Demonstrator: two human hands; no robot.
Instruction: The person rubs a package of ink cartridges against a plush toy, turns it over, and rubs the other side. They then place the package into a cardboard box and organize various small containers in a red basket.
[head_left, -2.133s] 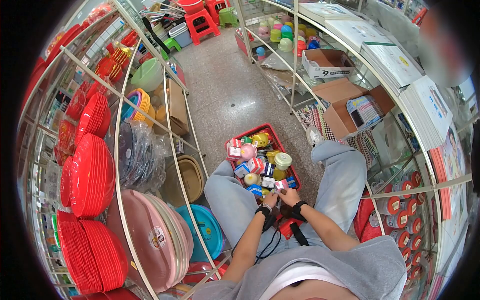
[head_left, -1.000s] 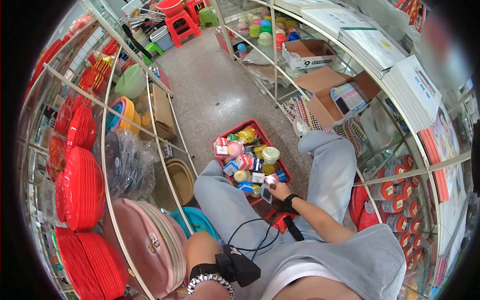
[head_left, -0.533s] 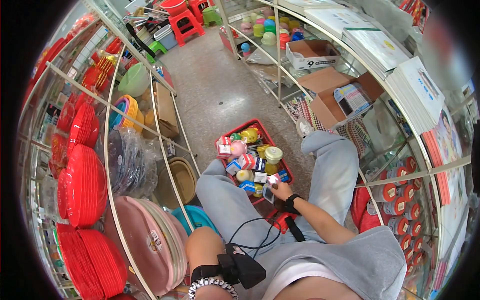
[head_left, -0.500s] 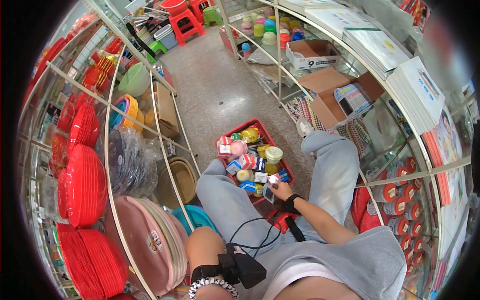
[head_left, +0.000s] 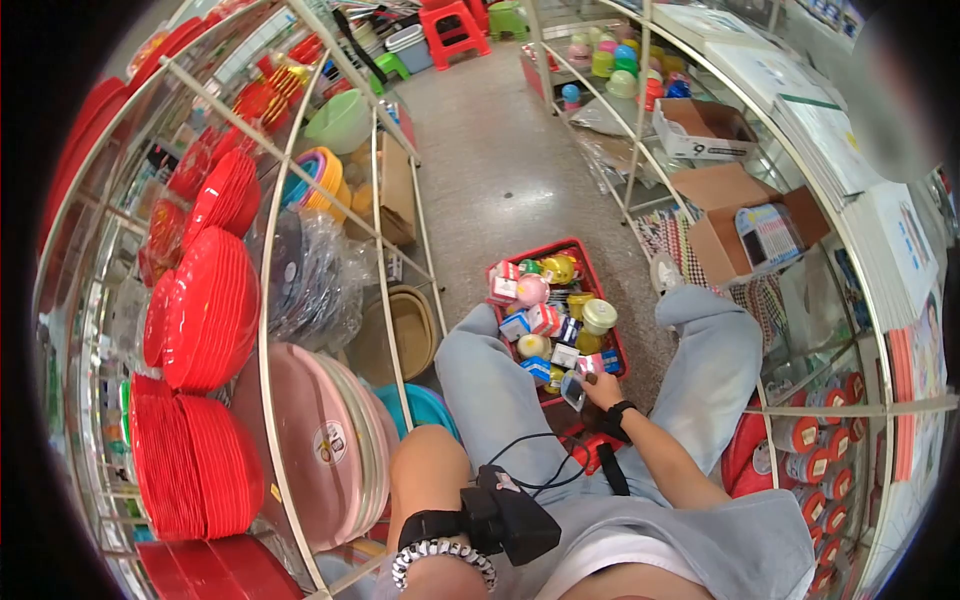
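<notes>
My right hand (head_left: 602,390), a dark strap round its wrist, is at the near right corner of a red plastic basket (head_left: 590,262). Its fingers are closed on a small flat item with a greyish face (head_left: 573,391); I cannot tell what kind it is. Right by the fingertips sits a pink-and-white box (head_left: 591,363). Small boxes, yellow containers and a round pink item (head_left: 533,290) fill the basket between my legs. My left hand (head_left: 430,465) lies low on the left, back upward, its fingers hidden. A black device (head_left: 510,520) and a beaded bracelet are strapped behind it.
On the left, a metal-framed shelf holds stacked red plates (head_left: 210,310), pink basins (head_left: 325,440) and brown basins (head_left: 395,335). Glass shelves on the right carry an opened cardboard box (head_left: 712,235) and red-and-clear jars (head_left: 800,435). A black cable (head_left: 540,435) loops over my lap.
The whole view has swung, so things appear farther right. My right hand keeps its grip on the flat item at the basket's near corner. The basket's contents look much the same.
</notes>
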